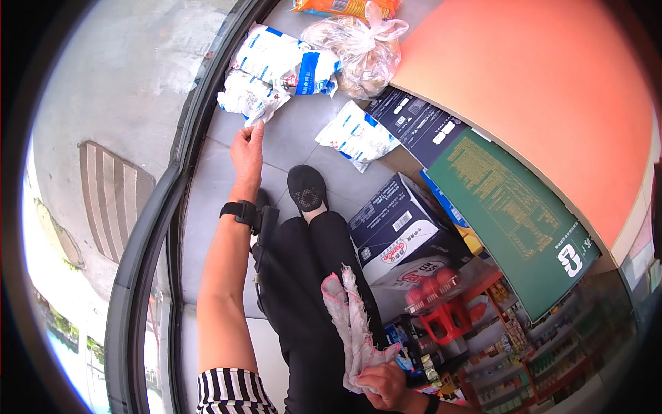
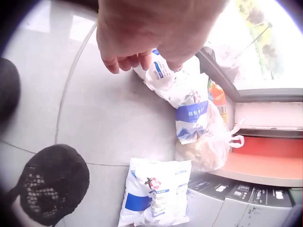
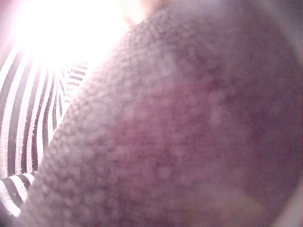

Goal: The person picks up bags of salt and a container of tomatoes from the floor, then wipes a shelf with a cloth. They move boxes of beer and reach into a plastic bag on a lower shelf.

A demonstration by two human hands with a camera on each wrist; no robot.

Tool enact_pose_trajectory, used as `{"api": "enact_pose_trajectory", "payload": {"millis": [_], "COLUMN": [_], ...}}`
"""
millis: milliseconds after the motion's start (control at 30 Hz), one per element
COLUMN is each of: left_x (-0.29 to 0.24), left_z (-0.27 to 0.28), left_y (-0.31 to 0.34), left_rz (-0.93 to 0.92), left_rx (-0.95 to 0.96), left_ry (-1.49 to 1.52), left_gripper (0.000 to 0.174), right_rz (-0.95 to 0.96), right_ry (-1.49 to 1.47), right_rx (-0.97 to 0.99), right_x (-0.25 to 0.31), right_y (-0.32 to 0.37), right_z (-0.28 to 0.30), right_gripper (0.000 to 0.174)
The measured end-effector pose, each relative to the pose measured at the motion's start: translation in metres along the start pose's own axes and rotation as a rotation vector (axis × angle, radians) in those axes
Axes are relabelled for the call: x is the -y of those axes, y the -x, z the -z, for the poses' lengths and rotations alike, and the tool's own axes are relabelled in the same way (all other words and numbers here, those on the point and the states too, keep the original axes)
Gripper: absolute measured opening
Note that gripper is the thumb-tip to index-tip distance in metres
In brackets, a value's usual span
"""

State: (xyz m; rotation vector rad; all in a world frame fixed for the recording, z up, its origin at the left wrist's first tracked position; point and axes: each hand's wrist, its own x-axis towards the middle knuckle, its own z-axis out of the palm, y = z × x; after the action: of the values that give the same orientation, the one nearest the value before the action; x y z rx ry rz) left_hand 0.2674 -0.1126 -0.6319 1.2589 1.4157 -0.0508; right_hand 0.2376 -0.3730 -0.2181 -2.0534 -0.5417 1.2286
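In the head view my left hand [image 1: 247, 153] reaches forward and pinches the near corner of a white-and-blue salt bag [image 1: 249, 95]. The left wrist view has that hand [image 2: 158, 33] over the bag [image 2: 158, 71], its fingers bent and the thumb side at the plastic. More such bags [image 1: 314, 72] lie against it, and a separate one [image 1: 357, 136] is on the tiles to the right. My right hand [image 1: 386, 383] grips a frayed, whitish cloth rag [image 1: 352, 324] with pink edging over my lap. Blurred, close-up skin or fabric fills most of the right wrist view.
A knotted clear plastic bag [image 1: 358, 55] and an orange packet [image 1: 345, 7] lie beyond. Dark cartons [image 1: 400, 214], a green box [image 1: 510, 214] and a red stool [image 1: 447, 323] stand to the right. A dark window frame [image 1: 181, 159] runs along the left.
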Motion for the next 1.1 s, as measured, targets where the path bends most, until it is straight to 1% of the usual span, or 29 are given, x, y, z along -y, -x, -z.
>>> {"api": "enact_pose_trajectory", "payload": {"millis": [67, 100, 133, 200, 233, 267, 333, 367, 400, 467, 500, 600, 633, 667, 733, 767, 833, 867, 933, 967, 1000, 1067, 1100], "left_x": [-0.017, 0.003, 0.006, 0.002, -0.003, -0.007, -0.018, -0.024, -0.023, -0.018, -0.019, -0.016, -0.014, -0.014, -0.011, -0.009, -0.011, -0.013, -0.017, -0.011, -0.008, 0.021, 0.033], "left_z": [0.002, 0.002, 0.007, 0.012, 0.011, 0.012, 0.008, 0.004, 0.003, 0.0, -0.004, 0.001, 0.005, 0.01, 0.025, 0.037, 0.061, 0.068, 0.077, 0.076, 0.077, 0.081, 0.081], "left_y": [-0.001, -0.017, -0.021, -0.026, -0.026, -0.028, -0.038, -0.043, -0.05, -0.059, -0.062, -0.062, -0.057, -0.05, -0.029, -0.015, 0.006, 0.013, 0.027, 0.033, 0.042, 0.048, 0.046], "left_rz": [-0.003, 0.024, 0.026, -0.036, -0.053, -0.05, 0.23, 0.242, 0.243, 0.267, 0.264, 0.191, 0.129, 0.124, -0.213, -0.212, -0.627, -0.625, -0.811, -0.863, -0.883, -0.628, -0.624], "left_rx": [-0.068, -0.072, -0.068, -0.247, -0.355, -0.357, 0.039, 0.113, 0.117, 0.141, 0.145, 0.11, 0.095, 0.094, -0.05, -0.05, -0.132, -0.134, -0.082, -0.018, 0.074, 0.194, 0.198], "left_ry": [-0.199, -0.2, -0.199, -0.35, -0.301, -0.31, 0.214, 0.268, 0.267, 0.411, 0.416, 0.559, 0.526, 0.523, 0.218, 0.215, -0.558, -0.564, -1.145, -1.163, -1.184, -1.193, -1.193], "left_gripper": [0.049, 0.053, 0.053, 0.056, 0.065, 0.065, 0.076, 0.076, 0.076, 0.071, 0.071, 0.049, 0.041, 0.041, 0.031, 0.031, 0.031, 0.031, 0.033, 0.033, 0.039, 0.044, 0.044], "right_rz": [-0.015, -0.016, -0.02, -0.028, -0.025, -0.023, -0.027, -0.028, -0.03, -0.045, -0.043, -0.042, -0.048, -0.049, -0.04, -0.045, -0.031, -0.024, -0.018, -0.007, -0.002, 0.011, 0.007], "right_ry": [0.01, 0.012, 0.014, 0.016, 0.017, 0.013, 0.008, 0.015, 0.016, 0.026, 0.032, 0.01, 0.015, 0.023, 0.02, 0.017, -0.013, -0.043, -0.038, -0.027, -0.026, -0.004, -0.005], "right_rx": [-0.006, -0.007, 0.0, 0.005, 0.004, 0.007, 0.018, 0.02, 0.017, 0.008, 0.004, 0.012, 0.008, -0.003, 0.0, 0.006, -0.02, -0.041, -0.036, -0.039, -0.038, -0.04, -0.037], "right_x": [0.0, 0.0, 0.0, 0.001, 0.001, 0.002, 0.003, 0.002, 0.002, 0.005, 0.004, 0.004, 0.005, 0.004, 0.004, 0.006, 0.005, 0.005, 0.004, 0.004, 0.004, 0.002, 0.004], "right_y": [0.002, 0.001, 0.0, -0.002, -0.003, -0.003, -0.003, -0.004, -0.005, -0.003, -0.004, -0.003, -0.001, -0.002, -0.006, -0.006, -0.011, -0.012, -0.013, -0.013, -0.013, -0.012, -0.011], "right_z": [-0.001, 0.0, 0.001, 0.004, 0.004, 0.003, 0.005, 0.006, 0.005, 0.006, 0.006, 0.004, 0.004, 0.003, 0.005, 0.006, 0.007, 0.007, 0.007, 0.007, 0.007, 0.007, 0.007], "right_gripper": [0.016, 0.016, 0.016, 0.016, 0.017, 0.017, 0.017, 0.017, 0.017, 0.017, 0.017, 0.016, 0.015, 0.014, 0.013, 0.013, 0.013, 0.013, 0.013, 0.013, 0.013, 0.012, 0.012]}}
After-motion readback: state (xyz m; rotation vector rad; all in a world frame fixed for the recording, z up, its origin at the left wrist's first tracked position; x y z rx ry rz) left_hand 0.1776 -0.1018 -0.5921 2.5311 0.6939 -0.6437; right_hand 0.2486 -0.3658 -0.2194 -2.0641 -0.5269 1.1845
